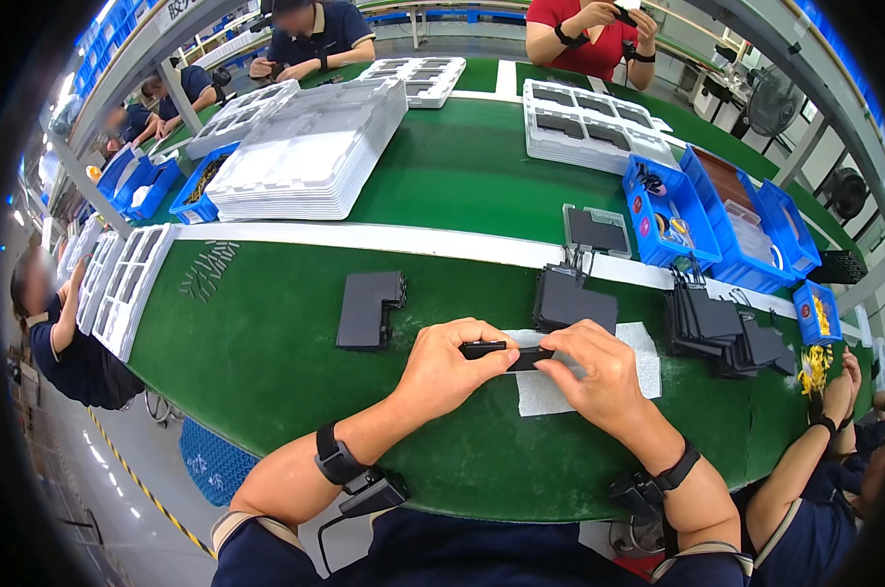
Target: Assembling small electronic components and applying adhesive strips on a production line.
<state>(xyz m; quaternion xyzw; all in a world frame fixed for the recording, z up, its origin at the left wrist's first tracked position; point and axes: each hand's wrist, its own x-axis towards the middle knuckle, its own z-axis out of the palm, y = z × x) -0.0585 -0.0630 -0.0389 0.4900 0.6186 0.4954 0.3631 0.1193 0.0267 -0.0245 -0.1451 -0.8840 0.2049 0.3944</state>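
My left hand [447,370] and my right hand [596,377] meet above the table, thumbs and fingers closed on opposite ends of a thin black part [529,359]. It is seen almost edge-on, and my fingers hide much of it, so its full shape cannot be made out. Under my hands lies a white cloth or paper sheet [643,364]. Just beyond my right hand sits a stack of flat dark grey pieces [575,301]. Left of my left hand lies a stack of L-shaped dark grey pieces [362,311]. Both wrists wear black bands with small devices.
Stacked dark pieces with cords [707,323] lie to the right, beside blue bins [672,220]. White tray stacks [291,161] stand across the green table [296,411]. Small grey strips [208,269] lie far left. A co-worker's hands [839,391] hold yellow strips at right.
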